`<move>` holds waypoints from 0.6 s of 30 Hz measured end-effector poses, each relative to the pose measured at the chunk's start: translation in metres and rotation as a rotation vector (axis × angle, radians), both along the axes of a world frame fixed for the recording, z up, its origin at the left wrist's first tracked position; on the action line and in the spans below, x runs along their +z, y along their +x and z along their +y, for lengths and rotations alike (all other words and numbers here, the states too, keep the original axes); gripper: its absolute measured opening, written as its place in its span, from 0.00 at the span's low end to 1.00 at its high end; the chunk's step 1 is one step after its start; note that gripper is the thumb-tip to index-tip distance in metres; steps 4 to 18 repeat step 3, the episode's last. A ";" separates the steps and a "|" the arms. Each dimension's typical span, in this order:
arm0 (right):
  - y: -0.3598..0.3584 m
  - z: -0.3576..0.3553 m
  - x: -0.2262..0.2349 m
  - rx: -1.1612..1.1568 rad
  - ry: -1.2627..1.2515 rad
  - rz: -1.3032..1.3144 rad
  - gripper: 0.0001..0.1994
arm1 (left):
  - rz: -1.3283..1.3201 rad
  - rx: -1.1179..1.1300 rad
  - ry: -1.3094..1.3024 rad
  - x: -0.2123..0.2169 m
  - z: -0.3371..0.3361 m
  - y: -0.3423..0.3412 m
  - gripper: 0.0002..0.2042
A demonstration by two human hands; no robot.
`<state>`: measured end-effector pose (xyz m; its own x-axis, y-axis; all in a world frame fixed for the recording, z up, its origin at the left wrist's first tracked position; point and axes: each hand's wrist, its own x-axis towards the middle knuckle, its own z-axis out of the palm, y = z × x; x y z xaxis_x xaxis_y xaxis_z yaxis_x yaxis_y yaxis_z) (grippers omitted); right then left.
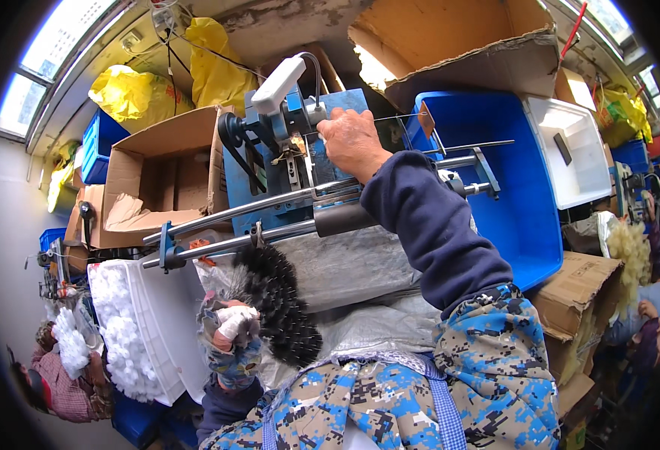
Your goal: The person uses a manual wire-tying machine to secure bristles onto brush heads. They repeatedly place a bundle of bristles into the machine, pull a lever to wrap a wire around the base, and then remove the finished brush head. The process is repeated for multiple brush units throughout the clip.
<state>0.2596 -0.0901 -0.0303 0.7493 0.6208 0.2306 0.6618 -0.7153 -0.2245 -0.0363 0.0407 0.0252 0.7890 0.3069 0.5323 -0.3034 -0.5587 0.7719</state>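
My right hand [352,142] reaches up onto a blue bench machine [274,161] and is closed at its middle, next to a thin metal wire [397,116]. What its fingertips grip is hidden. A white lamp-like head [279,84] stands just left of it. Down at the lower left, my left hand [232,324], with white wrapping on its fingers, is curled closed beside a black bristly brush [274,300]. What it holds, if anything, I cannot make out. The brush hangs below the machine's front metal rail [240,244] and reaches toward my lap.
A large blue bin [529,225] stands to the right, with a white tray [585,180] beyond it. An open cardboard box [124,172] sits left of the machine. White tufts [124,330] fill a white crate [169,352]. Other people sit at both sides.
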 end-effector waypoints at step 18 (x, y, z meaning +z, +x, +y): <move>0.003 0.004 0.006 -0.056 -0.095 0.097 0.10 | 0.097 -0.091 0.179 -0.007 0.008 0.000 0.12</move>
